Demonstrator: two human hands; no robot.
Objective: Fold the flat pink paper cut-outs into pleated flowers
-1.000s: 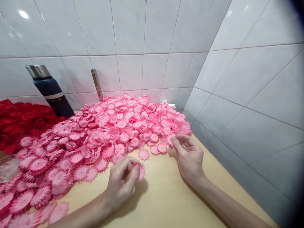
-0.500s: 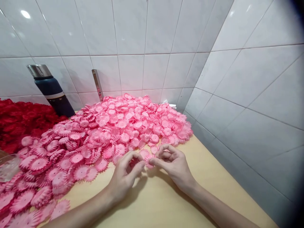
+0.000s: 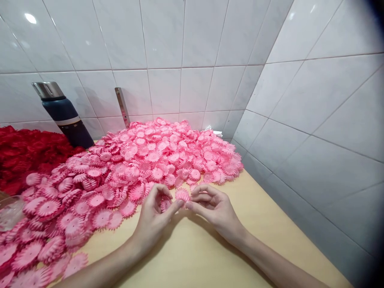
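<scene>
Both hands have drawn together since a second ago, when the right hand (image 3: 217, 210) was out at the edge of the pink heap (image 3: 141, 164) and the left hand (image 3: 154, 218) held a flower alone, nearer the person. Half a second ago they had already met; since then they have shifted slightly toward the heap. Now the fingertips meet just in front of the heap's near edge, above the wooden tabletop (image 3: 204, 256).

Two hands are in view, both the person's own. The left hand is curled, thumb and forefinger pinched on a pink flower piece (image 3: 165, 205) that shows between its fingers. The right hand's fingertips touch a second pink flower piece (image 3: 182, 195) just beside the first; whether it grips that one or only rests against it I cannot tell.

The heap itself holds far too many ruffled pink discs to count; it spreads from the tiled corner to the left edge of view. Left of the heap lies one pile of red flowers (image 3: 21, 154). Behind the heap's left part stands one dark blue flask (image 3: 64, 116) with a steel cap, and right of the flask one metal strip (image 3: 122, 107) leans on the wall. Heap, flask and strip lie as they did earlier.
</scene>
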